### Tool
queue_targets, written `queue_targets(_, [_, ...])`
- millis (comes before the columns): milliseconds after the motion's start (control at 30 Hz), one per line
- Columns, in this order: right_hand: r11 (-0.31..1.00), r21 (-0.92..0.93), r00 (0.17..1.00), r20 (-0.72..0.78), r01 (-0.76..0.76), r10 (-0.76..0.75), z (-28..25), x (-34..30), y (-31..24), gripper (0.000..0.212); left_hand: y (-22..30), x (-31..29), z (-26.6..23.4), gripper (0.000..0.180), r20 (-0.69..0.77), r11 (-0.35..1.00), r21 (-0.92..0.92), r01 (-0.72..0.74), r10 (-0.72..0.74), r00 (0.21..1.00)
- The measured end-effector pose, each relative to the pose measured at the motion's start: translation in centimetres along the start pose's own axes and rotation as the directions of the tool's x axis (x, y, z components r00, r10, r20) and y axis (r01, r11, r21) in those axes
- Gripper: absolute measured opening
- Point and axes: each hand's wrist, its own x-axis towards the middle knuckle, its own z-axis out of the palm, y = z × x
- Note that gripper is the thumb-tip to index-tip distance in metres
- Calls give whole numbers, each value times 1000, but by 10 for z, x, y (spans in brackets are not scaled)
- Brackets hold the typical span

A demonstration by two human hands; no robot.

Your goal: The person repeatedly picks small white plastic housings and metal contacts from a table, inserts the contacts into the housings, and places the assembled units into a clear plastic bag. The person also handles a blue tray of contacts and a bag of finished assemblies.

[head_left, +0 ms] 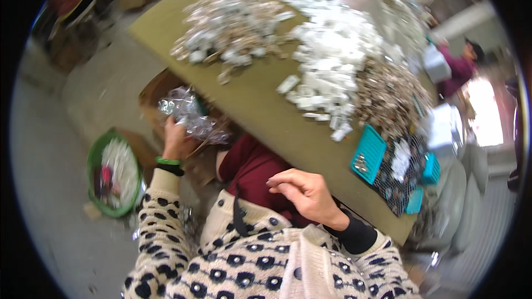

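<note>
My left hand [175, 135], with a green bangle at the wrist, reaches down to a cardboard box [152, 97] beside the table. Its fingers are closed on crinkled clear plastic packaging [194, 116] at the box; their tips are partly hidden. My right hand [307, 194] hovers over my lap near the table edge. Its fingers are curled together with the thumb against them, and nothing shows in them. On the table [244, 97] lie a heap of white plastic pieces [338, 50] and a pile of small beige and clear packets [230, 22].
A brown heap of small parts [390, 97] adjoins the white pieces. A teal tray [368, 155] with small metal parts stands at the table's right end. On the floor at left is a green basket [94, 182]. Another person [457, 69] is at the far right.
</note>
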Motion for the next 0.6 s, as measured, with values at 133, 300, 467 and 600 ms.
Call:
queue_targets(133, [998, -29, 994, -89, 57, -59, -7, -6, -4, 14, -29, 79, -28, 39, -240, 966, 201, 161, -111, 964])
queue_targets(300, [983, -143, 983, -125, 115, -134, -44, -9, -22, 14, -55, 71, -29, 25, -109, 995, -20, 99, -101, 989])
queue_targets(467, [918, -379, 909, -330, 118, -253, -130, 8, -38, 13, -26, -43, 16, 17, 88, 992, -121, 19, -8, 996])
queue_targets(600, [885, -461, 779, -528, 71, -338, -234, 47, -33, 22, 24, -134, 70, 9, 203, 972, 81, -220, 200, 958])
